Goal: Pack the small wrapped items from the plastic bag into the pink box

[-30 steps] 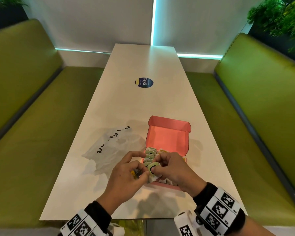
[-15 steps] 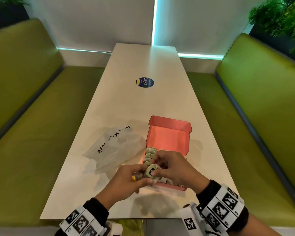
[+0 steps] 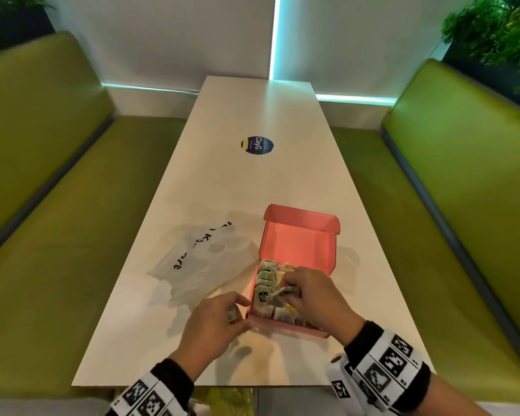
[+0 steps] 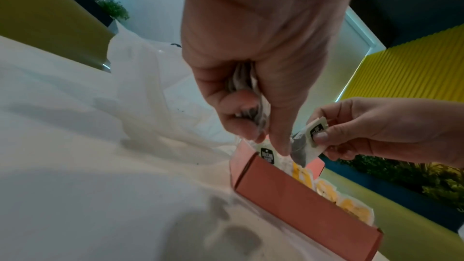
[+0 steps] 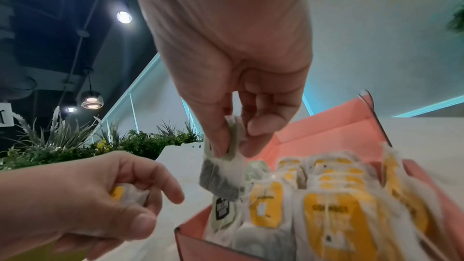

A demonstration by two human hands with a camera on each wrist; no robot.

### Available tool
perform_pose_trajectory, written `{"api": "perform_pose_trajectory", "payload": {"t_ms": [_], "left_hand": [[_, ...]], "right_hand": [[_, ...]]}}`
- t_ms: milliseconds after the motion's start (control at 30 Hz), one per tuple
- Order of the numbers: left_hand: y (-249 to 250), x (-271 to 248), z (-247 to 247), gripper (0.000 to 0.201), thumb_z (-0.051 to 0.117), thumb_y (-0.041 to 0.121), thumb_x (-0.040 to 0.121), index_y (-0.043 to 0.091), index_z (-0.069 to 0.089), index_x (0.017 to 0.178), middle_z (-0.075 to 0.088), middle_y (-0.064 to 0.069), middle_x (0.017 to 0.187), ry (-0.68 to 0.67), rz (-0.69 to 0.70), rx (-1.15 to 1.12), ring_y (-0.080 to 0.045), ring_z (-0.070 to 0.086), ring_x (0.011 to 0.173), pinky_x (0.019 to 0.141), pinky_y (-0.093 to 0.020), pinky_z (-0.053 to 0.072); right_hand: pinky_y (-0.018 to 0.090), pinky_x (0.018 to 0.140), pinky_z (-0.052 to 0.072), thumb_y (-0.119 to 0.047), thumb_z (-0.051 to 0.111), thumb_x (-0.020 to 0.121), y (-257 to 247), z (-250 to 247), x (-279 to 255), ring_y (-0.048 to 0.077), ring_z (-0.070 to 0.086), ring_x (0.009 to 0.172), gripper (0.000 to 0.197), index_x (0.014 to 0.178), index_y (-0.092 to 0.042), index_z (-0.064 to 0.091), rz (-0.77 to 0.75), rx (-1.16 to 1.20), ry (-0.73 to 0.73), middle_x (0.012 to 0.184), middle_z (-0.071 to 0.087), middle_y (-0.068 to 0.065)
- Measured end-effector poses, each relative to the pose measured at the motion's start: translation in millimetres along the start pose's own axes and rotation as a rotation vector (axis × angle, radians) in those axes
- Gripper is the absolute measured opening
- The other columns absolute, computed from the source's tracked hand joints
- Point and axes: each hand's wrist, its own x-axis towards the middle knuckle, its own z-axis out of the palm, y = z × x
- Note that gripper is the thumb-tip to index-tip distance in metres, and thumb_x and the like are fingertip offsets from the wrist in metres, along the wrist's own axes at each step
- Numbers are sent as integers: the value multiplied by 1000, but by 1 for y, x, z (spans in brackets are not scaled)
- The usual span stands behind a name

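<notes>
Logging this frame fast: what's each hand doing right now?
Left hand: grips a few wrapped packets.
Right hand: pinches one green-tagged packet over the pink box.

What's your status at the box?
Right hand pinches a tea bag over the pink box. Left hand grips more bags beside it. Nothing in the way.

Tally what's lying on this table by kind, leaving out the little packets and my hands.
Pink box: 1
Plastic bag: 1
Round sticker: 1
Total: 3
</notes>
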Motion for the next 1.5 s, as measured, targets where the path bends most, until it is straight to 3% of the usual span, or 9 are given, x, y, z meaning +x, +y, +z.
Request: {"api": "perform_pose_trajectory", "payload": {"t_ms": [100, 267, 433, 533, 767, 1067, 1167, 1300, 1500], "left_hand": [[-4, 0, 5, 18, 68, 41, 81, 39, 63, 98, 54, 18, 68, 5, 50, 100, -2, 52, 74, 60, -14, 36], [-8, 1, 15, 11, 63, 40, 85, 39, 66, 95, 51, 17, 75, 32, 86, 166, -5, 50, 75, 57, -13, 33], [-10, 2, 20, 17, 61, 40, 86, 32, 67, 100, 62, 12, 91, 38, 87, 218, -11, 58, 87, 69, -24, 44], [-11, 2, 22, 17, 61, 40, 86, 31, 68, 98, 64, 10, 92, 50, 88, 223, -13, 59, 87, 71, -30, 48], [-11, 2, 22, 15, 60, 37, 87, 31, 68, 98, 65, 10, 92, 55, 110, 223, -12, 58, 88, 67, -26, 44], [-10, 3, 24, 15, 61, 31, 88, 26, 70, 98, 65, 6, 91, 46, 135, 211, -14, 59, 87, 61, -17, 32], [-10, 4, 24, 17, 60, 32, 88, 28, 70, 100, 65, 7, 93, 28, 154, 223, -12, 59, 88, 57, -10, 30], [-10, 7, 24, 16, 59, 32, 89, 27, 70, 100, 64, 7, 94, -3, 160, 247, -12, 59, 89, 65, -19, 35], [-11, 8, 24, 16, 60, 32, 88, 26, 70, 98, 64, 6, 93, -6, 168, 247, -13, 60, 88, 69, -21, 39]], "right_hand": [[30, 63, 31, -18, 59, 82, -1, 3, 2, 26, 57, 89, 10, 89, -15, 65, -3, 1, 1, 91, 65, 7], [35, 66, 38, -16, 55, 81, -8, 16, 10, 33, 56, 90, 6, 85, -16, 59, -23, -37, -38, 89, 65, 13], [35, 66, 40, -8, 51, 78, -11, 26, 23, 33, 57, 95, 23, 96, -17, 60, -14, -136, -148, 98, 63, 15], [32, 64, 35, -4, 51, 77, -12, 30, 27, 33, 56, 99, 28, 101, -18, 58, -23, -202, -181, 104, 61, 14], [32, 68, 33, -28, 62, 83, -18, 36, 31, 32, 56, 103, 20, 101, -19, 59, -43, -292, -183, 112, 57, 11], [30, 69, 34, -37, 64, 81, -22, 37, 33, 30, 57, 102, 25, 100, -21, 65, -7, -267, -182, 109, 60, 9], [31, 70, 40, -30, 64, 80, -24, 41, 33, 29, 58, 102, 18, 96, -21, 66, 6, -280, -170, 108, 61, 7], [31, 66, 35, -19, 60, 83, -26, 42, 32, 31, 58, 102, 17, 98, -17, 64, 8, -310, -148, 109, 60, 8], [31, 65, 31, -7, 50, 84, -25, 39, 29, 34, 58, 102, 20, 101, -13, 59, 60, -344, -70, 107, 61, 11]]}}
